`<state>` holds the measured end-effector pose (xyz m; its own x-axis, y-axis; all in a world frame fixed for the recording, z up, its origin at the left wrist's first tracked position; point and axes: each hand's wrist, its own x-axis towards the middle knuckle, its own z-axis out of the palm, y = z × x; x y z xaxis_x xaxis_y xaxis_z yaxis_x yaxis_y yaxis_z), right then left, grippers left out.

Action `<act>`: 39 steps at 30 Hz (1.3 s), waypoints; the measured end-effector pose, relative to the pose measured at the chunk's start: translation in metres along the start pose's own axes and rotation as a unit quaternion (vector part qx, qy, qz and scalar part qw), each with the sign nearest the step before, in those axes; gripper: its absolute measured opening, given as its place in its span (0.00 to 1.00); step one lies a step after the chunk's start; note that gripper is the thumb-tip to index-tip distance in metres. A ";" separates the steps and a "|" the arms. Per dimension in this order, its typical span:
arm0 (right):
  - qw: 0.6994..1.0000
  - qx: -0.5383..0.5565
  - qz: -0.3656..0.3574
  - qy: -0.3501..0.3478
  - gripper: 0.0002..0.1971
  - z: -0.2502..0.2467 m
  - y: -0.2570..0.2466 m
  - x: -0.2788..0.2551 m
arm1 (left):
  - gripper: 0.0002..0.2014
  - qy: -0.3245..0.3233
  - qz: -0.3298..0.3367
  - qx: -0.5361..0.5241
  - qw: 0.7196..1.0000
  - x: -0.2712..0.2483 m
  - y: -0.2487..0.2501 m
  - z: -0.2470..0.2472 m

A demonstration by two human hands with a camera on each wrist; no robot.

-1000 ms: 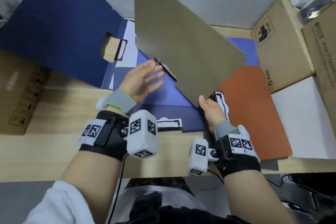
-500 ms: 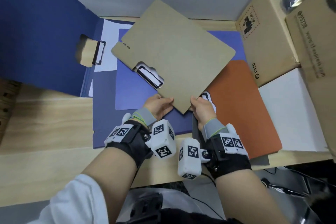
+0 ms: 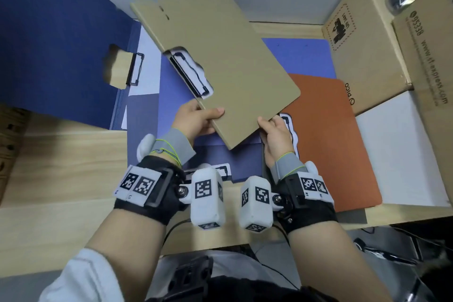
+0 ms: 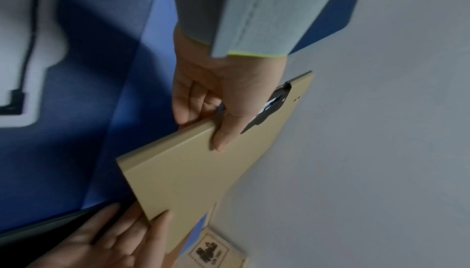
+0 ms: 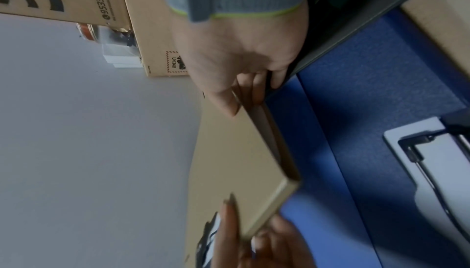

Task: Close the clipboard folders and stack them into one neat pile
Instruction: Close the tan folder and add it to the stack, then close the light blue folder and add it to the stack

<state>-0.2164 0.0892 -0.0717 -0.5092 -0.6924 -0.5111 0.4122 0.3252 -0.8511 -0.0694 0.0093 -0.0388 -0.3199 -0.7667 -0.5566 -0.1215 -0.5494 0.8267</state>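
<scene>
A wooden desk [image 3: 61,154] fills the view, hemmed on my right by stacked cardboard boxes [image 3: 367,44] and at the back by a grey wall. A dark blue folder [image 3: 49,44] stands open on my left, its cover raised and its black clip showing through a cutout. An orange folder [image 3: 343,142] lies closed along the desk's right side, its near edge overhanging the front lip. Between them, periwinkle and navy folders [image 3: 306,61] lie flat and overlapping. Above these I hold the tan clipboard folder [image 3: 232,68], closed, clear of the pile and turned diagonally, its far corner reaching toward the wall. My left hand [image 3: 196,117] pinches its near-left edge just below the clip, thumb on top. My right hand [image 3: 274,135] clamps the near-right edge beside the bottom corner, thumb above and fingers underneath.
</scene>
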 end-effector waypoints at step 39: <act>0.923 -0.380 -0.016 0.061 0.30 -0.085 -0.029 -0.013 | 0.23 -0.317 -0.079 0.251 0.911 -0.023 -0.043 0.093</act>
<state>-0.2862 0.1435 -0.0504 -0.6131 -0.6465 -0.4541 -0.2290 0.6955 -0.6810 -0.1444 0.0811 -0.0539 -0.7204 -0.2588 -0.6435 -0.5759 -0.2938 0.7629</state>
